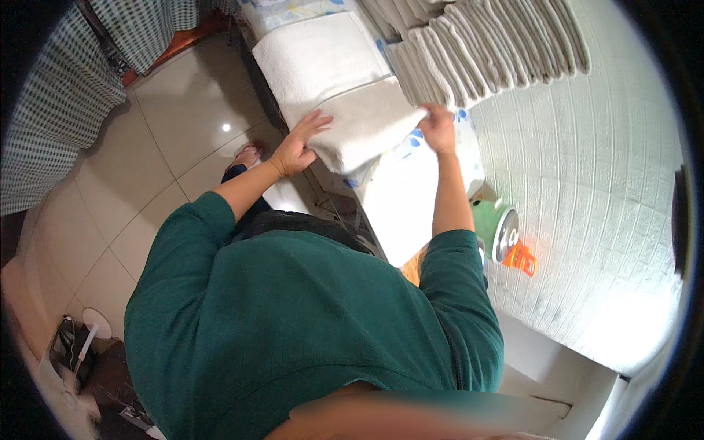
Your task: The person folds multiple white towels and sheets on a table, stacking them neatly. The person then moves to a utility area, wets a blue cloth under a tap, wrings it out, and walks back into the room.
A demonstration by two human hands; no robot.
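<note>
A white towel (324, 60) lies on a table, its near part folded over into a flap (368, 124). My left hand (300, 144) is at the flap's near left corner, thumb tucked at the edge and fingers spread over the cloth. At the right corner of the flap, my right hand (438, 127) pinches the towel edge between thumb and fingers. Beyond my right hand, a long row of folded towels (495, 47) stands packed side by side. The table's cover (465, 146) has blue flowers.
A green and white round appliance (498, 228) and an orange plastic item (521, 258) are by the textured white wall (577, 181) at right. Checked cloth (60, 110) hangs at left above the tiled floor (148, 165). A stool-like white surface (396, 214) is nearest my body.
</note>
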